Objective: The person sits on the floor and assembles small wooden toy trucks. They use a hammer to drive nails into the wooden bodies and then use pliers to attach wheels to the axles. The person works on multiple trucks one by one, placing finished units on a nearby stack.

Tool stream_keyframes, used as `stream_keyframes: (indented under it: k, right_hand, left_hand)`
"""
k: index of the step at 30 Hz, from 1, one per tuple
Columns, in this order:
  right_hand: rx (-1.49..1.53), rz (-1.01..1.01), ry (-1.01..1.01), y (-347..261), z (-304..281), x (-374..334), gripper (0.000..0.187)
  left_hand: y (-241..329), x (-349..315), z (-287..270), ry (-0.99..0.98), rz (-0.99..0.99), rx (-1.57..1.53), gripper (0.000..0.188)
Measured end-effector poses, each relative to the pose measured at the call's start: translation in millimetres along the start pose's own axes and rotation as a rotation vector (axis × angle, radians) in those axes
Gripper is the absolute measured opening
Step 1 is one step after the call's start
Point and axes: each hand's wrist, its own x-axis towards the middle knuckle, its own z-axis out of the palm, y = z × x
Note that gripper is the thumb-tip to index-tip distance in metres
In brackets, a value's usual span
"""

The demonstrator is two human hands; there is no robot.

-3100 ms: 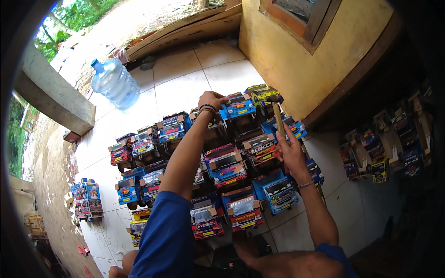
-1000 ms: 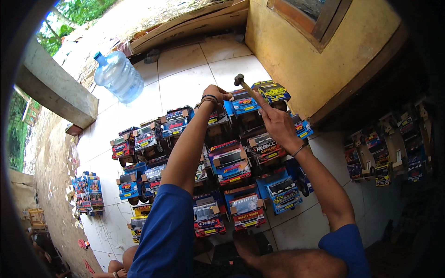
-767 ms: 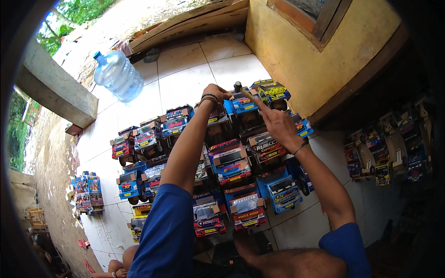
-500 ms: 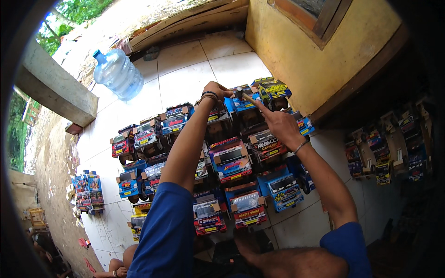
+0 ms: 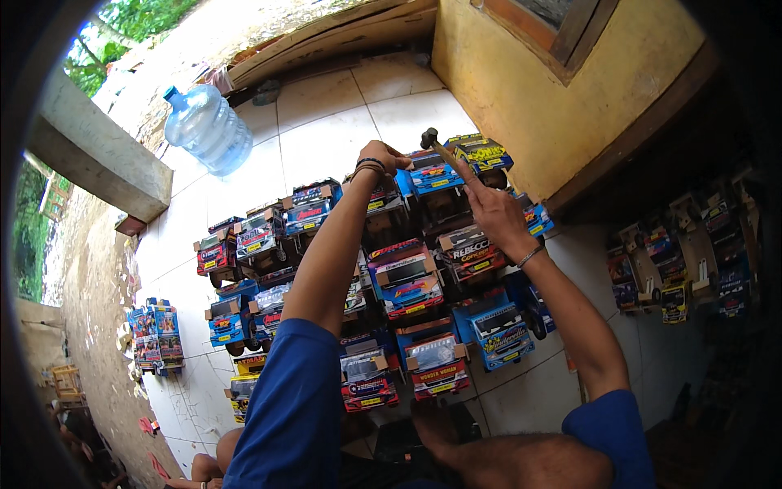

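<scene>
At the far left, a small stack of colourful toy trucks [image 5: 155, 336] stands alone on the white tiled floor [image 5: 326, 130]. Above it lies a big clear blue plastic water jug [image 5: 208, 126] on its side, near a grey concrete beam [image 5: 98, 151].

In the middle, many small painted wooden toy trucks [image 5: 407, 285] sit close together in rows on the floor. The person's left hand [image 5: 387, 157] reaches out over them. Its grip is closed on the top edge of a blue toy truck [image 5: 432, 174] in the back row.

Just to the right, the right hand [image 5: 497, 216] has its grip clenched around the wooden handle of a small hammer with a dark metal head [image 5: 430, 138]. The hammer's head is up in the air, just above the blue toy truck.

Further right is a yellow wall [image 5: 529, 90]. More toy trucks [image 5: 684, 269] stand in the dark at the far right.
</scene>
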Motion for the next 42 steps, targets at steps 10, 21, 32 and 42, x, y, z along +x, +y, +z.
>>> stream_keyframes:
  k: [10, 21, 32, 42]
  right_hand:
    - [0.105, 0.198, -0.047, -12, 5, 4, 0.052]
    - [0.311, -0.101, 0.127, -83, 12, 4, 0.051]
    - [0.64, -0.147, -0.344, -214, -55, -72, 0.05]
    - [0.676, -0.033, -0.569, -236, -74, -144, 0.052]
  left_hand:
    - [15, -26, -22, 0.005, 0.159, 0.231, 0.026]
    - [-112, -248, -189, -0.156, 0.148, 0.346, 0.052]
    - [-448, -590, -115, 0.247, -0.779, 0.169, 0.039]
    - [-374, -581, 72, 0.475, -0.733, 0.435, 0.062]
